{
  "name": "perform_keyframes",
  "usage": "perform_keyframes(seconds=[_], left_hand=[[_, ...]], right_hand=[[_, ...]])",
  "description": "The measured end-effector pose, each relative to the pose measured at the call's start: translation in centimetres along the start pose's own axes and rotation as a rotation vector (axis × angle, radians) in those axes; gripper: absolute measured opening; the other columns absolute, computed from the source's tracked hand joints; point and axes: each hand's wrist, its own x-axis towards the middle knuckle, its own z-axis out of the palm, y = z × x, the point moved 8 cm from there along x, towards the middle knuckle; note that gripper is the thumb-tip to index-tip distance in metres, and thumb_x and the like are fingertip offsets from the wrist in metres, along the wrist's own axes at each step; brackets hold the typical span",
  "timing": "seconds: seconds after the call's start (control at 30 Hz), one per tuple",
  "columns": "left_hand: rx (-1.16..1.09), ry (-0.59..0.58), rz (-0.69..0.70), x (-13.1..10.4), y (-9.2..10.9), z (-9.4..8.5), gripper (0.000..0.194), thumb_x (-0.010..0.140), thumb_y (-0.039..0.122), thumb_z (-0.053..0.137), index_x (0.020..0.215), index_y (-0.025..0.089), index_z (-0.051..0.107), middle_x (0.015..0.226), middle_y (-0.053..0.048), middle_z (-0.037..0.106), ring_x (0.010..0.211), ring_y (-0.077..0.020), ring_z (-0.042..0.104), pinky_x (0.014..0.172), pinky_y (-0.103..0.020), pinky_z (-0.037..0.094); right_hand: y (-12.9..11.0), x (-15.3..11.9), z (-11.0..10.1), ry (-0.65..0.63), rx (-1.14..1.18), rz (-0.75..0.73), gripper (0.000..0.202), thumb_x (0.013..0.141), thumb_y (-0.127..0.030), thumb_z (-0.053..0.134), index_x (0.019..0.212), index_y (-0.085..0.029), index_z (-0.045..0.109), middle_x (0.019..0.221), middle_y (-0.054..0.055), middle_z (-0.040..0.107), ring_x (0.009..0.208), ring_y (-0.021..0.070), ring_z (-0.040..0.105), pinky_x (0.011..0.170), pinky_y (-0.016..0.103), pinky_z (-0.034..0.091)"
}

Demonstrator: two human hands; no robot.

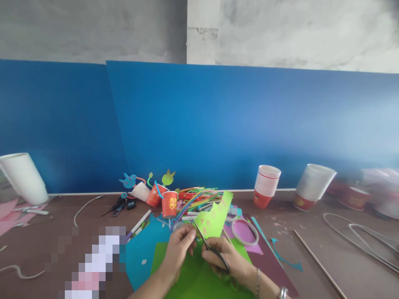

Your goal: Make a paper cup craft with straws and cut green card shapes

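Observation:
My right hand is wrapped round the dark handles of a pair of scissors, whose narrow blades point up and to the left. Just left of the blades, the thumb and fingers of my left hand are pressed together; what they hold is too small or hidden to make out. Behind both hands stands a jagged piece of light green paper with small pink drawings on it. Below them lies a darker green sheet, over a blue sheet.
Paper cups, one red, and a heap of coloured sticks stand behind my hands. A tape roll lies to the right. Farther right are a cup stack, another cup stack and a thin rod.

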Motion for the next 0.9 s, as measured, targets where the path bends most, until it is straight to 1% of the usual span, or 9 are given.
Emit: perform_keyframes(seconds=[0.17,0.4,0.57,0.8,0.9], left_hand=[[0.012,0.005,0.007,0.01,0.13,-0.08,0.038,0.067,0.051,0.07,0.062,0.015,0.058,0.05,0.003,0.052,0.046,-0.0094,0.043,0.045,-0.021,0.033],[0.015,-0.004,0.023,0.21,0.31,-0.13,0.039,0.066,0.052,0.071,0.061,0.015,0.058,0.051,0.004,0.05,0.046,-0.0092,0.042,0.044,-0.021,0.032],[0.018,-0.006,0.032,0.28,0.23,-0.16,0.039,0.067,0.051,0.07,0.059,0.015,0.057,0.05,0.004,0.048,0.045,-0.0085,0.041,0.044,-0.021,0.031],[-0.012,-0.037,0.019,0.37,0.16,0.25,0.036,0.065,0.049,0.072,0.062,0.015,0.059,0.056,0.002,0.054,0.049,-0.0106,0.048,0.044,-0.021,0.036],[-0.02,-0.066,0.019,0.41,0.12,0.45,0.035,0.065,0.047,0.073,0.06,0.015,0.058,0.057,0.002,0.055,0.05,-0.0112,0.051,0.044,-0.021,0.037]], right_hand=[[-0.33,-0.08,-0.04,0.003,-0.006,0.001,0.045,0.067,-0.059,0.069,0.073,-0.017,0.054,0.043,-0.01,0.044,0.034,0.0023,0.035,0.033,0.014,0.025],[0.19,0.12,-0.35,0.007,-0.031,0.01,0.04,0.07,-0.054,0.068,0.073,-0.016,0.055,0.042,-0.01,0.045,0.033,0.0026,0.035,0.032,0.013,0.026],[0.18,0.07,-0.31,0.005,-0.024,0.014,0.04,0.069,-0.054,0.069,0.072,-0.017,0.055,0.041,-0.01,0.045,0.032,0.0024,0.034,0.031,0.013,0.025],[0.27,-0.07,-0.02,0.009,0.026,0.065,0.042,0.066,-0.055,0.07,0.075,-0.016,0.056,0.044,-0.008,0.05,0.033,0.004,0.041,0.032,0.014,0.028],[0.12,0.01,0.0,0.004,0.023,0.04,0.044,0.066,-0.057,0.069,0.074,-0.016,0.055,0.044,-0.008,0.05,0.033,0.0036,0.041,0.033,0.014,0.029]])
